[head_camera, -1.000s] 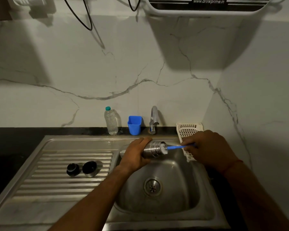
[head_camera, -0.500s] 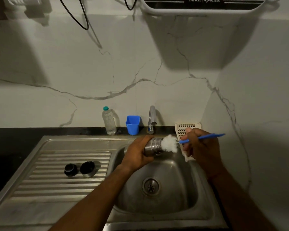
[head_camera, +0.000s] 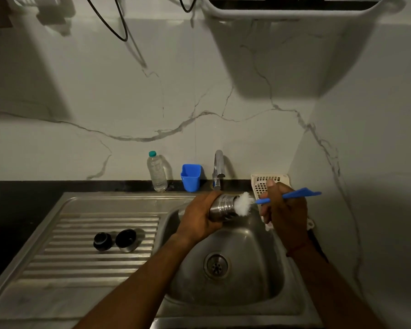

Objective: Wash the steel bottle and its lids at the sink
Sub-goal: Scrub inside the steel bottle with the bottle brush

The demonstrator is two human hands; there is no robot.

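Note:
My left hand (head_camera: 201,216) grips the steel bottle (head_camera: 222,207), held on its side over the sink basin (head_camera: 228,276) with its threaded mouth pointing right. My right hand (head_camera: 286,210) holds a bottle brush (head_camera: 287,197) by its blue handle; the white bristle head (head_camera: 243,204) sits at the bottle's mouth, mostly outside it. Two lids lie on the ribbed drainboard (head_camera: 81,257) to the left: a small black cap (head_camera: 102,241) and a steel cup lid (head_camera: 128,239) with a dark inside.
The tap (head_camera: 218,169) stands behind the basin, with no water seen running. A blue cup (head_camera: 191,177) and a clear plastic bottle (head_camera: 157,172) stand on the black counter by the wall. A white slotted tray (head_camera: 268,184) lies right of the basin. The drain (head_camera: 216,264) is below.
The brush, pushed deep into the bottle a second ago, has been drawn back out so its bristle head shows at the mouth. Both hands have stayed over the basin.

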